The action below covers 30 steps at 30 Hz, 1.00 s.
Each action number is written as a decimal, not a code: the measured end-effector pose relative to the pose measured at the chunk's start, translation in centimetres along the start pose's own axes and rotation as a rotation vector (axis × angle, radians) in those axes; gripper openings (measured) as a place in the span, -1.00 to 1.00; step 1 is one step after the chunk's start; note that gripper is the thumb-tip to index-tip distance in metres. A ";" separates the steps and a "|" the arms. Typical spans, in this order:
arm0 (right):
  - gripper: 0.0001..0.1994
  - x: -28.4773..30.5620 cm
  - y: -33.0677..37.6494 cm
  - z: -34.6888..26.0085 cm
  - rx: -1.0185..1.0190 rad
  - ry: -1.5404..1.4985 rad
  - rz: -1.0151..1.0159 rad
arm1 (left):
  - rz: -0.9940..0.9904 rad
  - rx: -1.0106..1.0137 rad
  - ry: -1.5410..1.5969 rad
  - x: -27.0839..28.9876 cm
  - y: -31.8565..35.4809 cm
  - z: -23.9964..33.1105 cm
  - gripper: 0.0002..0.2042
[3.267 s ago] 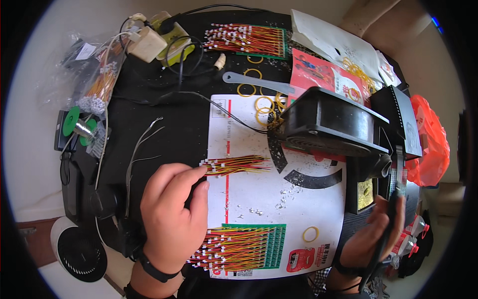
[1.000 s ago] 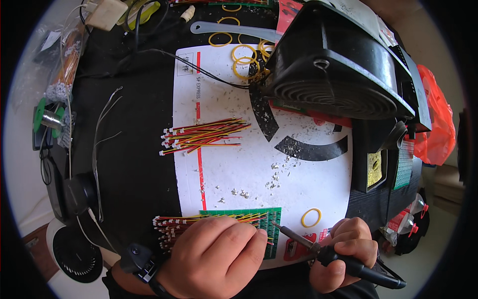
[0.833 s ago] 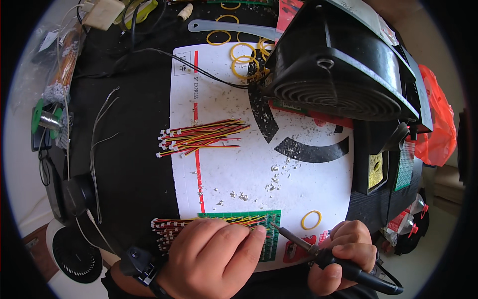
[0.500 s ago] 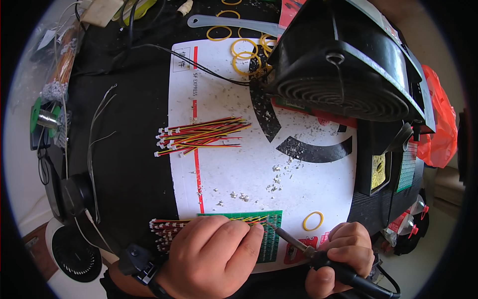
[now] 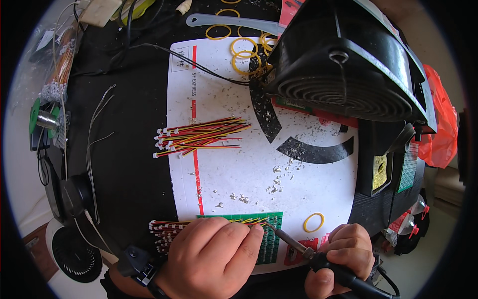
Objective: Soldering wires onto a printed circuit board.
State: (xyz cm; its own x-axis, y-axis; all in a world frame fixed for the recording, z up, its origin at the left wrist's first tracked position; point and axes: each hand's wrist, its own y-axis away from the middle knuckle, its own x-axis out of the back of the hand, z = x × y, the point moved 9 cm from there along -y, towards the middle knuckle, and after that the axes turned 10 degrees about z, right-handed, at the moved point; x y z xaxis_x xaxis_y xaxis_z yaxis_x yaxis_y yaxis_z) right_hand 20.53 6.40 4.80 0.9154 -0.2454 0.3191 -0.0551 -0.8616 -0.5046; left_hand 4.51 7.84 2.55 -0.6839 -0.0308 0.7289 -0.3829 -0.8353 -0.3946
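Note:
My left hand [image 5: 211,256] lies over a green circuit board [image 5: 272,244], its fingers bent together and the fingertips pinching a thin red-and-yellow wire lead [image 5: 253,221] against the board. From under that hand, several leads with white plugs [image 5: 162,234] stick out to the left. My right hand [image 5: 346,251] is wrapped round the black handle of a soldering iron [image 5: 294,242]. The iron's tip reaches the wire ends at the upper part of the board, just right of my left fingertips. Whether it touches a joint is too small to tell.
A loose bundle of wire leads [image 5: 199,137] lies on the white sheet [image 5: 313,184], among scattered solder bits. A black fan-like box [image 5: 343,65] stands at the far right, near a yellow sponge [image 5: 380,172]. Rubber bands [image 5: 245,62] lie farther back, and a solder spool [image 5: 46,119] sits left.
Hardly anything differs. Both hands and the soldering iron keep their places at the board; the whole view has shifted very slightly.

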 end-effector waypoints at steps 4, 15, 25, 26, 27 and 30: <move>-0.75 0.1 0.0 -0.1 -0.007 -0.003 0.007 | 0.012 -0.008 0.006 0.1 -0.1 0.1 -0.77; -0.74 -0.4 0.1 0.2 -0.005 -0.005 -0.028 | -0.002 0.014 -0.004 0.2 -0.2 0.0 -0.77; -0.74 0.6 0.5 0.0 0.068 -0.040 0.176 | -0.024 0.047 -0.010 0.1 -0.3 0.0 -0.77; -0.74 0.6 0.5 0.1 0.066 -0.035 0.175 | -0.021 0.070 0.021 0.0 -0.3 -0.2 -0.77; -0.74 0.7 0.5 0.1 0.067 -0.037 0.177 | -0.019 0.092 0.047 0.1 -0.4 -0.3 -0.78; -0.75 0.9 0.5 0.0 0.075 -0.046 0.179 | 0.109 0.070 0.054 1.5 -0.7 0.2 -0.93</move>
State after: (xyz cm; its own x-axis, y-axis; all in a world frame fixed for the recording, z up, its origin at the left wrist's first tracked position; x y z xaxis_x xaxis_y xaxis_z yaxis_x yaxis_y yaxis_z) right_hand 21.35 5.76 4.86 0.9110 -0.3698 0.1826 -0.1904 -0.7699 -0.6091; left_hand 3.90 8.24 4.01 -0.7519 -0.0954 0.6524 -0.2620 -0.8648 -0.4284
